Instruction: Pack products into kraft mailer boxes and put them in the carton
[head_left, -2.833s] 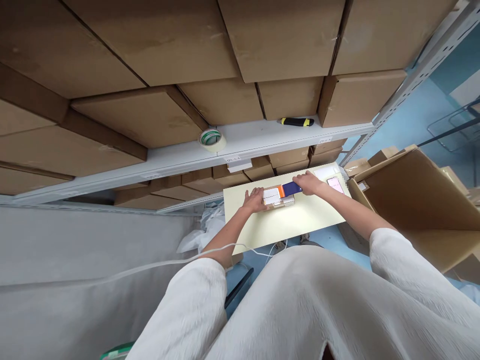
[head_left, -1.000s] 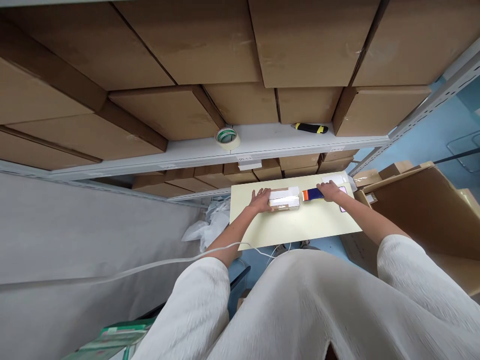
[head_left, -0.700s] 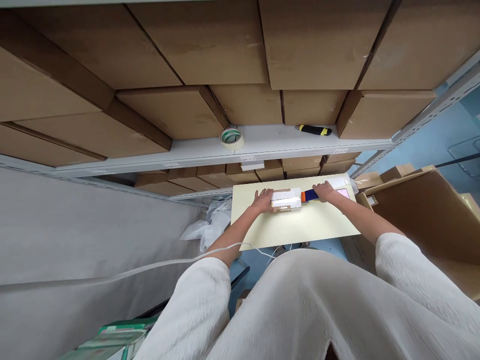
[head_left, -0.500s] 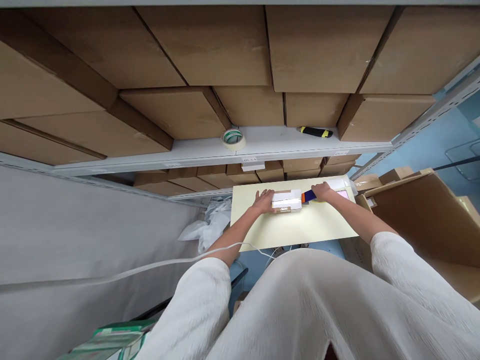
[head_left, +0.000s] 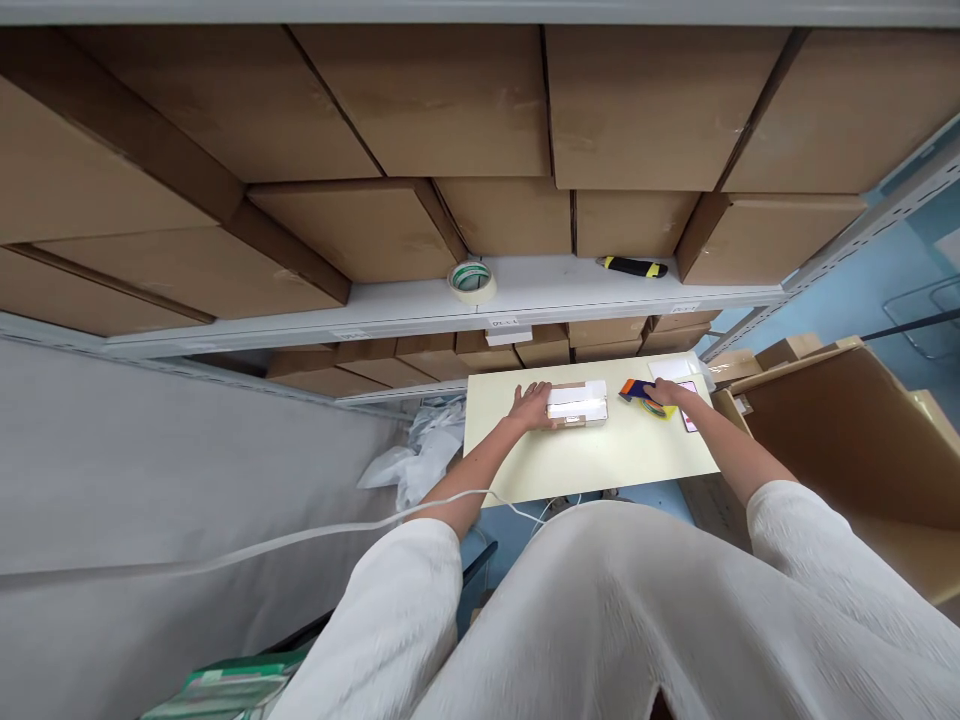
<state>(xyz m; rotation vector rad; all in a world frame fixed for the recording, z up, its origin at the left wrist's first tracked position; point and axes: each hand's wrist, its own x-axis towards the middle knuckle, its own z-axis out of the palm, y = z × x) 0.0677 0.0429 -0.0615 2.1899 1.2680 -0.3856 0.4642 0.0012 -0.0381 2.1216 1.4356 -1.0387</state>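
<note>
A small cardboard box (head_left: 579, 403) with a white label or strip on top lies on the pale yellow board (head_left: 585, 470). My left hand (head_left: 531, 407) clasps its left end, thumb on the near side and fingers toward the far side. To the right of the box, with a gap between, my right hand (head_left: 664, 392) grips a blue and orange tape dispenser (head_left: 634, 389). A roll of yellowish tape (head_left: 658, 408) shows below those fingers. Beside my right hand, a phone (head_left: 689, 406) with a lit screen lies on the board, partly covered by my wrist.
Shelves of cardboard boxes (head_left: 630, 110) rise in front. On the shelf edge are a roll of masking tape (head_left: 472, 282) and a black and yellow utility knife (head_left: 634, 267). A large open carton (head_left: 847, 440) stands at right. A white cable (head_left: 300, 545) crosses my left arm.
My right hand has drawn the tape dispenser away from the box's right end, a little to the right. The tape roll and phone now show more. My left hand stays on the box.
</note>
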